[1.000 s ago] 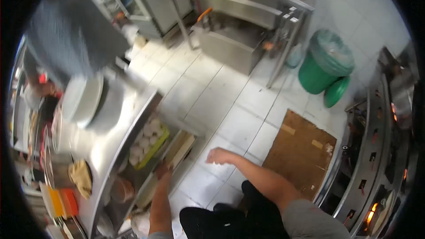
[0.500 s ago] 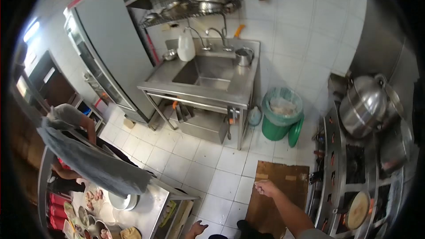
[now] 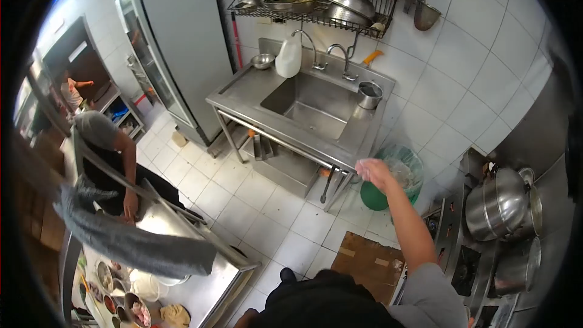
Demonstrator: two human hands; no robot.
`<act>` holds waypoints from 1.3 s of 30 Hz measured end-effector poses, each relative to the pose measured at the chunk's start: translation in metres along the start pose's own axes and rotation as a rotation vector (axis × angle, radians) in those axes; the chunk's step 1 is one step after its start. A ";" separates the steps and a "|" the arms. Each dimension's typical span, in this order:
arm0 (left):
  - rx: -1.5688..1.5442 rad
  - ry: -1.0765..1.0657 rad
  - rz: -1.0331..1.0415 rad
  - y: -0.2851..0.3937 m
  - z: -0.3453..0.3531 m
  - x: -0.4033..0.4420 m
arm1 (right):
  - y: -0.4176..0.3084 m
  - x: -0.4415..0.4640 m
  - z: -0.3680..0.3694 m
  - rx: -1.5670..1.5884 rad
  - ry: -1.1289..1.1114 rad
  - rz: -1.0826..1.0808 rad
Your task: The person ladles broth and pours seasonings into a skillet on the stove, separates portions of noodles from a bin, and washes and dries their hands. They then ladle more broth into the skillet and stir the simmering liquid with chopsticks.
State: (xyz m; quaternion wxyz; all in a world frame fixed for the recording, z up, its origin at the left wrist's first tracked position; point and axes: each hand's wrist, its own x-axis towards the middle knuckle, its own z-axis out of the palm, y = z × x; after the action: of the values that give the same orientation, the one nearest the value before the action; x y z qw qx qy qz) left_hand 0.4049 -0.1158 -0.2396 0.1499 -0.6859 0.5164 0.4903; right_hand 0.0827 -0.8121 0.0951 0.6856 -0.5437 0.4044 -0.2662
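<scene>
My right hand [image 3: 375, 173] is stretched forward, with its fingers curled together around something pale and too small to make out. It appears in front of the left rim of the green bin [image 3: 413, 170], which has a clear liner, and near the right front corner of the steel sink table [image 3: 291, 123]. Only a bit of my left hand [image 3: 248, 317] shows at the bottom edge, beside the steel worktable [image 3: 228, 267]; its fingers are hidden.
A brown cardboard sheet [image 3: 364, 267] lies on the tiled floor. The stove with large pots [image 3: 498, 203] stands at the right. A grey cloth [image 3: 133, 234] hangs over the worktable at the left, with a person [image 3: 109, 152] behind it. A tall fridge [image 3: 179, 42] is beyond.
The view has swung up towards the sink. My right hand has moved forward from over the floor and cardboard to the bin. My left hand has mostly left the view.
</scene>
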 end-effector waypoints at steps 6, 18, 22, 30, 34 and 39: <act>-0.948 0.059 -0.266 0.013 -0.079 0.027 | -0.102 0.134 -0.027 0.006 0.153 -0.071; -1.393 0.357 -0.650 0.220 -0.162 0.004 | -0.157 0.482 -0.122 -1.672 0.439 -0.530; -1.258 0.247 -0.644 0.265 -0.188 0.002 | -0.168 0.529 -0.112 -0.880 -0.020 -0.029; -1.574 0.705 -0.572 0.285 -0.297 0.010 | -0.179 0.513 -0.106 -1.701 0.223 -0.295; -1.580 0.686 -0.433 0.304 -0.357 0.025 | -0.194 0.511 -0.095 -0.802 -0.294 0.123; -1.431 0.671 -0.168 0.312 -0.470 0.059 | -0.166 0.538 -0.036 0.305 -0.360 0.100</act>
State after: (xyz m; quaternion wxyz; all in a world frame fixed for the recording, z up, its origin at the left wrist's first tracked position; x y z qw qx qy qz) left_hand 0.3806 -0.6157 0.0283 -0.4542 -0.7636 0.0402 0.4572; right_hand 0.3502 -1.3088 0.1089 0.8331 -0.4520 0.2571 -0.1888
